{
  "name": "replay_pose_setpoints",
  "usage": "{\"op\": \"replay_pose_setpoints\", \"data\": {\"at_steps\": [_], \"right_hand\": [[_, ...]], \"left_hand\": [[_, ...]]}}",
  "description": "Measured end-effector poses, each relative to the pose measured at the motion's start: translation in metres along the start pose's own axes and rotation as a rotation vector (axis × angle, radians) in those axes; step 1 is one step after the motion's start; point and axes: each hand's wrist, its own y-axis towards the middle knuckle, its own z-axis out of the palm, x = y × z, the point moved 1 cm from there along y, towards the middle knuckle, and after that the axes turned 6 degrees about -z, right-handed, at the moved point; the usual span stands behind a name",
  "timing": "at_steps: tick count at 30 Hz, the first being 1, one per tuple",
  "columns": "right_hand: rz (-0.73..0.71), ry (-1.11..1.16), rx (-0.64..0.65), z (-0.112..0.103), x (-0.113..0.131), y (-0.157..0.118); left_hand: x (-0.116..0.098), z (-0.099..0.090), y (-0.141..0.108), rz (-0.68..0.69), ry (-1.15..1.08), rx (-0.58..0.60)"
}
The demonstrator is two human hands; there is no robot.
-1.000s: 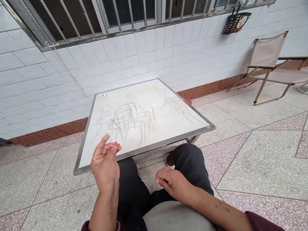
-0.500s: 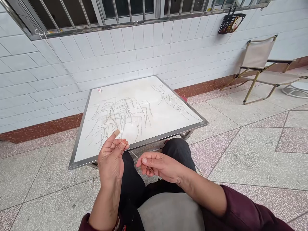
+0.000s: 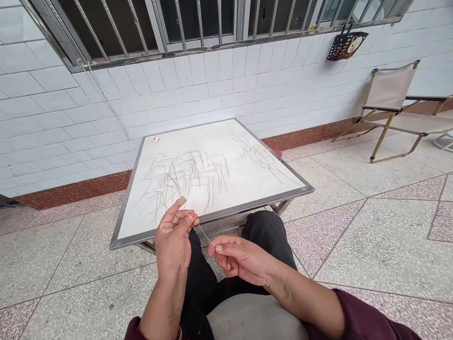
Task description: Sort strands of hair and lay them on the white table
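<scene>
A thin wire (image 3: 205, 233) runs between my two hands, over my lap at the table's front edge. My left hand (image 3: 175, 238) pinches its upper end between thumb and fingertip; tape wraps the tip of one raised finger. My right hand (image 3: 242, 257) grips the lower part between thumb and forefinger, its other fingers curled. Beyond them, many thin bent wires (image 3: 191, 165) lie spread on the left and middle of the white table (image 3: 247, 184). Several wires with looped ends (image 3: 253, 148) lie at its right side.
A small white and red object (image 3: 156, 140) sits at the table's back left corner. A tiled wall (image 3: 177, 104) with a barred window stands behind. A folding chair (image 3: 391, 89) is at the right, and a patterned bag (image 3: 347, 46) hangs on the wall.
The view has shifted, so the table and hands appear slightly lower and further right. Both hands keep their grip on the wire, and the right hand's lower fingers have shifted a little.
</scene>
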Motion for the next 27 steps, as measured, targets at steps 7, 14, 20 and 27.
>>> {"op": "replay_pose_setpoints", "data": {"at_steps": [7,14,20,27], "right_hand": [[-0.300,-0.471,-0.012,-0.014,0.011,-0.002],[-0.445,-0.677,-0.207,-0.018,0.015,-0.002],[-0.425,-0.681,-0.319,-0.025,0.012,-0.006],[-0.449,-0.655,-0.395,-0.032,0.014,-0.005]], "left_hand": [[0.009,0.006,-0.008,-0.059,0.067,0.087],[0.026,0.018,-0.013,-0.096,0.139,0.176],[0.026,0.021,-0.012,-0.123,0.173,0.190],[0.023,0.008,-0.004,-0.066,0.178,0.130]]}}
